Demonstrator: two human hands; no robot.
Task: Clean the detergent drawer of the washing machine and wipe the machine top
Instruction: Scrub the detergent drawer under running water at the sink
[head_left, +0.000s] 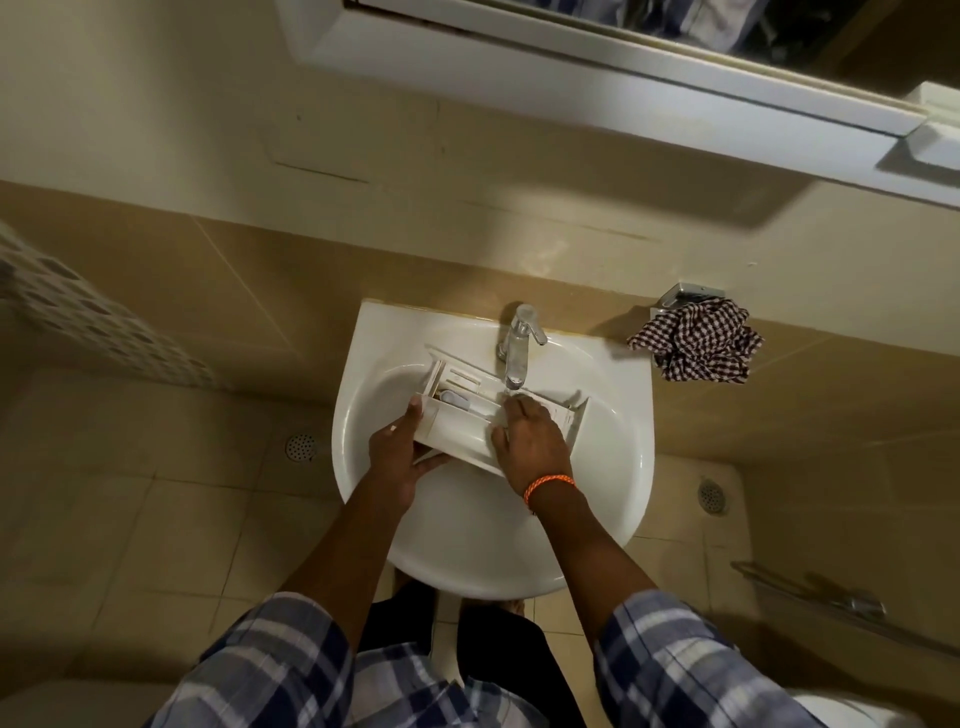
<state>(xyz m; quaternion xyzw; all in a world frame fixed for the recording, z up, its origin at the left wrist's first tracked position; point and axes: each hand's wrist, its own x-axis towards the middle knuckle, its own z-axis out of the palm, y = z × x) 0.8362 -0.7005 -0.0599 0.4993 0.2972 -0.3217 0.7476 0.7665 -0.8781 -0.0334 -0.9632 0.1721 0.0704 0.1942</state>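
The white detergent drawer (462, 415) lies tilted across the bowl of the white sink (467, 545), under the chrome tap (517, 345). My left hand (402, 454) grips the drawer's left end, thumb on top and fingers beneath. My right hand (530, 441) rests on the drawer's right part, fingers spread inside a compartment just below the tap's spout. Several compartments and a small grey-white insert show between the hands. I cannot tell whether water is running.
A checked cloth (698, 345) hangs on a chrome holder at the right of the sink. A mirror cabinet (597, 67) juts out above. Floor drains (300, 447) (711, 496) lie on both sides. A patterned basket (78, 306) stands at left, a rail (810, 597) at right.
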